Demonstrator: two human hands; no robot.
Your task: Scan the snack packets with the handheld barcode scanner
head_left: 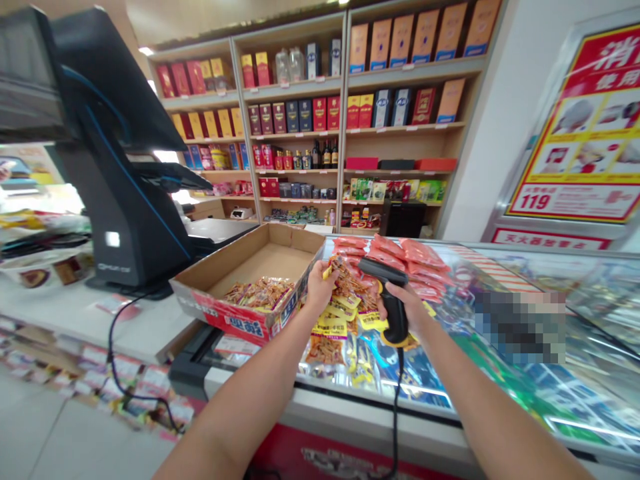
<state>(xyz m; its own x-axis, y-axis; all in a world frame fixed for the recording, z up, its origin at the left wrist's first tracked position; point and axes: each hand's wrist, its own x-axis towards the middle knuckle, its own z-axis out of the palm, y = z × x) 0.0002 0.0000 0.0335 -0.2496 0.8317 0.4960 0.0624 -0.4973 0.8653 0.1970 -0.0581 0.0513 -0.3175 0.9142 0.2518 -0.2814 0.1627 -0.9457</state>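
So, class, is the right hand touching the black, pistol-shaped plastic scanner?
Touching. The head view shows the right hand wrapped around the black scanner at its handle, thumb and fingers against it.

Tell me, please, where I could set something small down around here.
The cardboard box has bare floor behind its snack packets. White counter also shows between the patterned bowl and the front edge, left of the monitor stand. It is crowded around the left hand and right hand, among yellow-labelled packets and red packets.
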